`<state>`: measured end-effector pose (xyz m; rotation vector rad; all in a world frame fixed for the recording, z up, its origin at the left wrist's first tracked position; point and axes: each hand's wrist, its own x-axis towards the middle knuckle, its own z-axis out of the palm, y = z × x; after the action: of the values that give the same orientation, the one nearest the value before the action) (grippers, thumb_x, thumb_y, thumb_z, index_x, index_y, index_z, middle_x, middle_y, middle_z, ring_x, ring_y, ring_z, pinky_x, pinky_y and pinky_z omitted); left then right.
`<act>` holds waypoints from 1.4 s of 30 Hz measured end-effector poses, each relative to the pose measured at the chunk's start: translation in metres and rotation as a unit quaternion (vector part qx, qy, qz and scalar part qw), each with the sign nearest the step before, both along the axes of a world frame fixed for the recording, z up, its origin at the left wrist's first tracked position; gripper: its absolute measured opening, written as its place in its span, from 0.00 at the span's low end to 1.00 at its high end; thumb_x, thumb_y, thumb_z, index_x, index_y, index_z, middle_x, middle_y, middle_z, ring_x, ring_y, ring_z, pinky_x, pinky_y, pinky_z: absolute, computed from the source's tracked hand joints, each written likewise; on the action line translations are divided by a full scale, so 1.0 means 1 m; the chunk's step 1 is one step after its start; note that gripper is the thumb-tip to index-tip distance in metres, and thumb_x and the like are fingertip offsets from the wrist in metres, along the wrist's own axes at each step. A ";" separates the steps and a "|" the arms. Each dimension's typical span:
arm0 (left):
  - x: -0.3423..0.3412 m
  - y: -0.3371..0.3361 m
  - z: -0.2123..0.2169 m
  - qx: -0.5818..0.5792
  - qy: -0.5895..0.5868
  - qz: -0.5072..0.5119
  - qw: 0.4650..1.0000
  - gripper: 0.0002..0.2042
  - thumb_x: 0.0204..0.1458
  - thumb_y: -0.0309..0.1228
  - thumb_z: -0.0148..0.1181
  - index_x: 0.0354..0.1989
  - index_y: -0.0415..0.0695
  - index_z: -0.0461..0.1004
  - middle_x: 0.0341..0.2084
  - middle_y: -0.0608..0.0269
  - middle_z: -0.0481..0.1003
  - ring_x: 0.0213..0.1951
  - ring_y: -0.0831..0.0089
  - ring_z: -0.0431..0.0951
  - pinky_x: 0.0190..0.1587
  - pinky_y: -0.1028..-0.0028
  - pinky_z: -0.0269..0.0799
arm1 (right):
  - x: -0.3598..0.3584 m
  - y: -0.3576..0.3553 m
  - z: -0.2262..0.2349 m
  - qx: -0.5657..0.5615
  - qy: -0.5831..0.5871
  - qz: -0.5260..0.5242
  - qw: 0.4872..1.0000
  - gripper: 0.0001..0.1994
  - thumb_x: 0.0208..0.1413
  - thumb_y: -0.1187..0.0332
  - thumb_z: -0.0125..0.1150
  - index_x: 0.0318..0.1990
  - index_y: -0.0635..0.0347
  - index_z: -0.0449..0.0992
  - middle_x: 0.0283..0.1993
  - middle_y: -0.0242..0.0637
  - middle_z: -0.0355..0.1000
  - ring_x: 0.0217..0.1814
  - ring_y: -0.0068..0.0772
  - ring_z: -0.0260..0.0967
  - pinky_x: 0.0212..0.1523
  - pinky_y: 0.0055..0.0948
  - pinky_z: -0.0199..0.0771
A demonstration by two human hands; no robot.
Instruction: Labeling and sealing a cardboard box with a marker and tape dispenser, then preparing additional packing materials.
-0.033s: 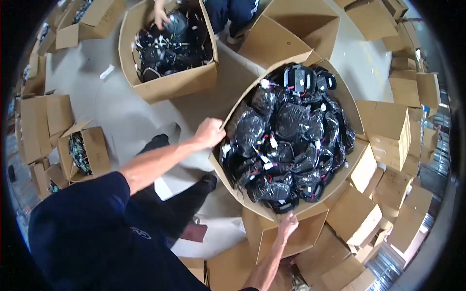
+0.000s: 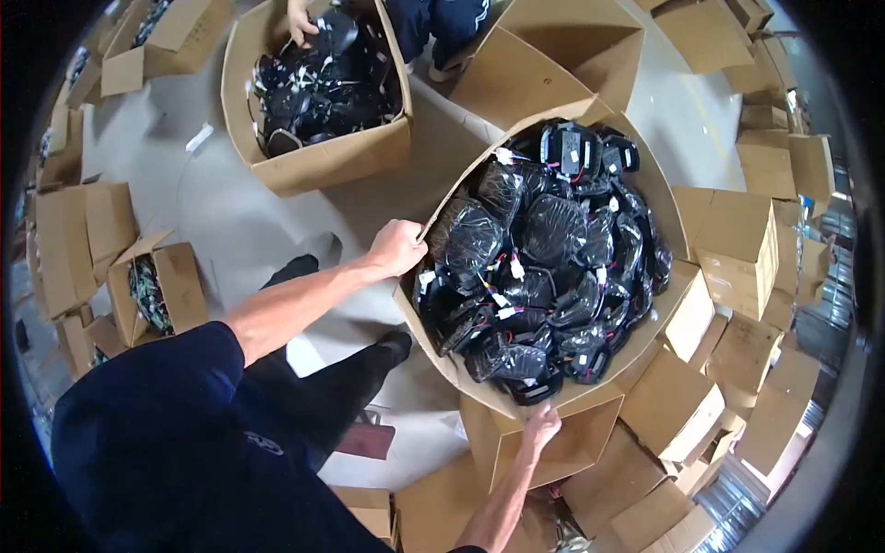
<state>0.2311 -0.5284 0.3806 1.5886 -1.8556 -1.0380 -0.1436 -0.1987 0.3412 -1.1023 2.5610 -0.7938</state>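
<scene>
A large cardboard box [image 2: 660, 175] is filled with black plastic parts [image 2: 557, 227], many wrapped in clear film. Short coloured wires with white connectors stick out among them. My left hand [image 2: 397, 248] is closed round the box's left rim. Lower down, my right hand [image 2: 542, 427] grips the near edge of the same box, its fingers partly hidden by the cardboard. Neither hand touches the black parts.
At the far left, another person's hand [image 2: 299, 23] reaches into a second box [image 2: 336, 161] of black parts and wires. An open carton [image 2: 539, 78] stands beyond my box. Cartons [image 2: 678, 405] crowd the right, and a small box [image 2: 182, 286] sits left.
</scene>
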 end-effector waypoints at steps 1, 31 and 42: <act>0.001 -0.019 0.008 -0.049 -0.031 -0.024 0.998 0.11 0.46 0.31 0.58 0.21 0.34 0.73 0.20 0.36 0.72 0.24 0.42 0.76 0.30 0.54 0.71 | 0.021 -0.011 0.008 -0.013 -0.040 -0.028 0.999 0.22 0.63 0.64 0.50 0.18 0.71 0.66 0.16 0.44 0.68 0.17 0.32 0.63 0.21 0.40 0.66; 0.101 0.047 0.023 -0.080 -0.085 -0.075 0.990 0.10 0.47 0.30 0.57 0.27 0.33 0.74 0.16 0.61 0.69 0.23 0.75 0.69 0.27 0.66 0.68 | 0.205 0.145 -0.059 -0.079 -0.220 -0.162 0.959 0.20 0.67 0.61 0.53 0.33 0.74 0.76 0.24 0.49 0.74 0.22 0.33 0.68 0.27 0.42 0.73; 0.191 0.122 0.011 0.029 0.031 0.018 0.999 0.05 0.49 0.23 0.57 0.31 0.37 0.78 0.20 0.67 0.74 0.22 0.79 0.71 0.22 0.74 0.66 | 0.211 0.124 -0.009 -0.142 -0.088 -0.119 0.979 0.17 0.62 0.64 0.55 0.25 0.69 0.74 0.23 0.59 0.71 0.26 0.64 0.70 0.30 0.47 0.70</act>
<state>0.4217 -0.4061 0.3914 1.5971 -1.7643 -1.1216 0.0669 -0.0746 0.3321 -0.7588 2.5094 -1.2879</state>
